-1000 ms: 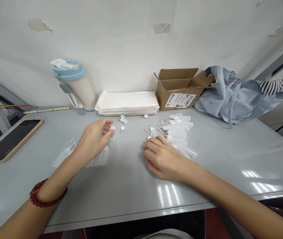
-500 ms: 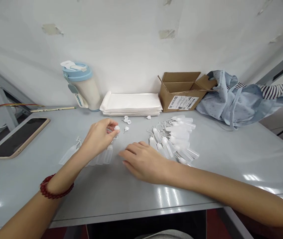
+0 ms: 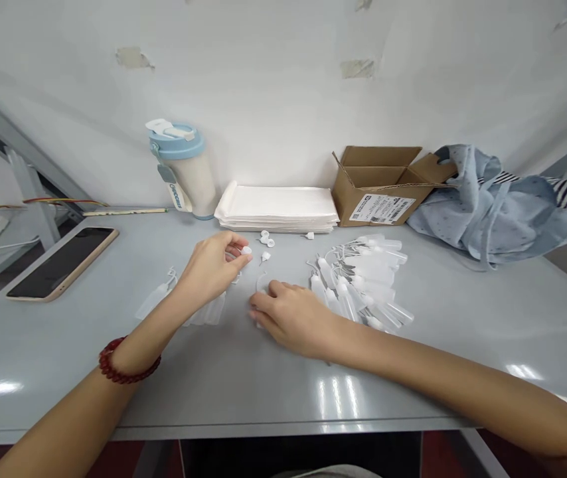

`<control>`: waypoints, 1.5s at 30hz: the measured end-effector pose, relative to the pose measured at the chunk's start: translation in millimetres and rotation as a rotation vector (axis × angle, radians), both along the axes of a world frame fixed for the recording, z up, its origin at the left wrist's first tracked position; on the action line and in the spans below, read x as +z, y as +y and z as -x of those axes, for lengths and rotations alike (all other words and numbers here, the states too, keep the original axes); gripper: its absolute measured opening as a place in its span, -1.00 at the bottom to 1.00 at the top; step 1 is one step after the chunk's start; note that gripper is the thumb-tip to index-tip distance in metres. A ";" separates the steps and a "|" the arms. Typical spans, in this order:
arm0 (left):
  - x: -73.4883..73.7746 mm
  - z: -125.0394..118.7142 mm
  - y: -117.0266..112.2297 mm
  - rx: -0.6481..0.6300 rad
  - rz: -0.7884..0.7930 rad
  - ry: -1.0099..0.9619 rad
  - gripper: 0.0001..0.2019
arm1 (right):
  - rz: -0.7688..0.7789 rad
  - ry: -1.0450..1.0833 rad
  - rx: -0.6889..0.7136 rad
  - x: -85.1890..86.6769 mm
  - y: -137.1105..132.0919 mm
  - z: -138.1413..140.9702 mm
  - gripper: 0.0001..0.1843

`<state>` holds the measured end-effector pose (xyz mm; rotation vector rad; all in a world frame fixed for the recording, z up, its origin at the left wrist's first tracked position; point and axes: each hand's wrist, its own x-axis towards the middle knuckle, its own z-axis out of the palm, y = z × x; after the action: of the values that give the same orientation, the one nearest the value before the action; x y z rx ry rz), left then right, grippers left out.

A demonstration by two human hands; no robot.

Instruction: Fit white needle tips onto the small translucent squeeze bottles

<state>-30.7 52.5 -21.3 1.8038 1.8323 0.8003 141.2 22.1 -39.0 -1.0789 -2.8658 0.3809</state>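
My left hand (image 3: 211,265) hovers over the grey table (image 3: 263,372) and pinches a small white cap (image 3: 246,251) between thumb and fingertips. Under and beside it lies a row of clear plastic bottles (image 3: 204,309). My right hand (image 3: 291,315) rests on the table with its fingers curled around one clear bottle (image 3: 259,285) that pokes out past them. Just to its right lies a pile of clear bottles with tethered caps (image 3: 363,279). A few loose white caps (image 3: 266,240) lie a little beyond my left hand.
At the back stand a blue-lidded tumbler (image 3: 186,166), a stack of white pouches (image 3: 277,207), an open cardboard box (image 3: 380,186) and a bundled blue garment (image 3: 502,199). A phone (image 3: 62,262) lies at the left. A red bead bracelet (image 3: 127,362) circles my left wrist.
My right hand left the bottle pile and slid left toward my left hand, closing on one bottle. My left hand kept its pinch on the cap. The view shifted left.
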 end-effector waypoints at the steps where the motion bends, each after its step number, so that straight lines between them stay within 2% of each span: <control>1: 0.6 -1.3 -0.9 -0.015 0.006 -0.012 -0.72 | 0.015 -0.001 -0.029 0.9 -0.5 -5.6 -0.71; 5: 5.4 -7.5 -6.9 -0.128 0.088 -0.136 -0.74 | 0.097 0.025 -0.138 3.6 0.6 -28.1 -0.75; 8: 11.0 -10.6 -12.9 -0.242 0.191 -0.247 -0.75 | 0.186 0.117 -0.170 3.3 4.4 -42.2 -0.73; 14: 16.8 -11.3 -20.5 -0.504 0.430 -0.168 -0.74 | 0.250 0.426 -0.232 -0.3 9.8 -59.3 -0.80; 18: 9.2 -11.9 -19.0 -0.495 0.465 -0.223 -0.71 | 0.389 0.653 -0.233 5.6 9.0 -63.8 -0.85; 22: 4.1 -15.2 -18.4 -0.458 0.442 -0.349 -0.74 | 0.642 0.864 -0.234 13.3 7.2 -65.9 -0.86; 26: 5.9 -20.8 -22.0 -0.468 0.422 -0.458 -0.75 | 0.870 0.956 -0.256 16.2 6.6 -65.9 -0.88; 30: 6.5 -25.9 -25.3 -0.504 0.400 -0.506 -0.74 | 0.975 0.990 -0.245 16.5 5.8 -63.9 -0.88; 35: 5.9 -27.8 -25.5 -0.519 0.338 -0.458 -0.75 | 0.944 0.912 -0.254 13.5 4.0 -62.3 -0.93; 40: 8.7 -27.8 -24.7 -0.529 0.346 -0.397 -0.77 | 0.830 0.837 -0.233 9.9 2.8 -63.5 -0.91; 45: 6.7 -28.7 -25.5 -0.500 0.348 -0.351 -0.76 | 0.648 0.734 -0.183 10.1 -1.7 -63.8 -0.82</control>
<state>-2.1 27.0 -14.5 1.6601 1.1437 0.5231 205.0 20.4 -28.9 -0.9616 -2.0026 1.4062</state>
